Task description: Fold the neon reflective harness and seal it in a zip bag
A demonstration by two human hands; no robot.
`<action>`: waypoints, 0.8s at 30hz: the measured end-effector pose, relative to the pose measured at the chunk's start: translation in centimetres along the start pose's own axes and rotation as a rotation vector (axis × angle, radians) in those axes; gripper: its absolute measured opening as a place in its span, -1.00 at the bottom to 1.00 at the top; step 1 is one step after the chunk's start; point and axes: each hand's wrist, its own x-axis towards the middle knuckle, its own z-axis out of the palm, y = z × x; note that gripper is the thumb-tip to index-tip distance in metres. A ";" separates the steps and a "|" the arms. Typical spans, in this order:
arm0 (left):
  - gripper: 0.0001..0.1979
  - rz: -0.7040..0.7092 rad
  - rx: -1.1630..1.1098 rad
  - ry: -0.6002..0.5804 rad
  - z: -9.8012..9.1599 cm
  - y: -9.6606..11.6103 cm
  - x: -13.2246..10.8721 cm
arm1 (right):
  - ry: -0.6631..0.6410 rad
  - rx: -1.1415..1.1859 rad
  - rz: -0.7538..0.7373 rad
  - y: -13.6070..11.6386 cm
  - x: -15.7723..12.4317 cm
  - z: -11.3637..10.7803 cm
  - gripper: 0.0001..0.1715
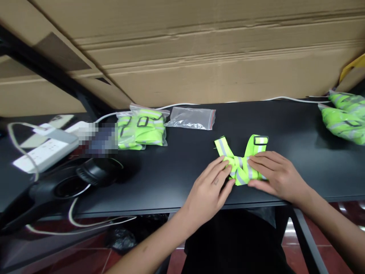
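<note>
Watching remotely, I see the folded strap bundle (241,174) right of the frame's lower centre, between left hand (209,186) and right hand (281,175). Both touch it; whether they pinch, I cannot tell. Flat neon-yellow webbing, silver stripes, rectangular black buckle (261,144).

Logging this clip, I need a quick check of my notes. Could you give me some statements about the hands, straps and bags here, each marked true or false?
1. The left hand and right hand both touch the green strap. True.
2. The white power strip lies right of both hands. False: the power strip lies to their left.
3. The left packed bags and right packed bags both show green material. True.
4. The right hand hides the black buckle nearest it. False: the black buckle shows just beyond the fingers.
5. The flat plastic bag lies right of the left packed bags. True.
</note>
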 end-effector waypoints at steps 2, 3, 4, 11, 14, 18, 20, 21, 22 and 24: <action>-0.57 -0.005 0.012 -0.062 -0.2 0.2 -0.6 | -0.034 0.022 0.026 -0.5 -0.7 0.1 -0.31; -0.49 -0.003 0.024 -0.082 -0.3 0.4 -0.9 | -0.059 0.027 0.048 -0.8 -1.0 0.2 -0.22; -0.42 -0.001 0.039 -0.093 -0.3 0.5 -1.2 | -0.085 0.025 0.069 -1.1 -1.2 0.2 -0.17; -0.55 0.006 0.158 -0.048 0.1 1.5 -1.7 | -0.171 -0.058 0.028 -2.6 -1.7 0.0 -0.35; -0.61 0.061 0.144 -0.074 -0.3 1.3 -1.3 | -0.153 -0.051 0.003 -2.7 -1.7 -0.4 -0.50; -0.67 0.044 0.056 -0.125 -1.0 0.4 0.2 | -0.175 0.077 -0.008 -1.0 -0.1 -1.0 -0.56; -0.71 -0.011 0.019 -0.190 -1.3 0.0 1.2 | -0.254 0.167 0.030 0.5 1.4 -1.1 -0.52; -0.73 -0.061 -0.012 -0.224 -1.4 -0.1 1.7 | -0.299 0.202 0.055 1.2 2.2 -1.1 -0.49; -0.73 -0.125 -0.046 -0.245 -1.4 -0.2 2.1 | -0.328 0.221 0.066 2.0 2.9 -1.1 -0.47; -0.72 -0.269 -0.085 -0.226 -1.3 -0.2 2.6 | -0.371 0.226 0.085 3.1 4.0 -0.9 -0.44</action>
